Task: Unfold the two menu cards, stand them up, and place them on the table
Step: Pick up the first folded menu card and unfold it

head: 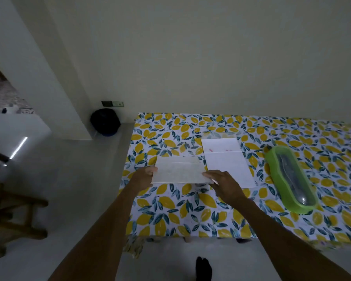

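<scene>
A pale menu card [179, 170] is held just above the left part of the table, lying nearly flat with a fold line across it. My left hand [143, 178] grips its left edge and my right hand [221, 183] grips its right lower corner. A second white menu card [228, 163] lies flat and unfolded on the tablecloth just to the right, with faint pink marks on its far half; my right hand covers part of its near left corner.
The table [190, 211] has a lemon-print cloth. A long green lidded container [290, 177] with cutlery lies at the right. A wooden chair [12, 216] stands on the floor at left, a dark bag [105, 122] by the wall. A foot [204, 268] shows below.
</scene>
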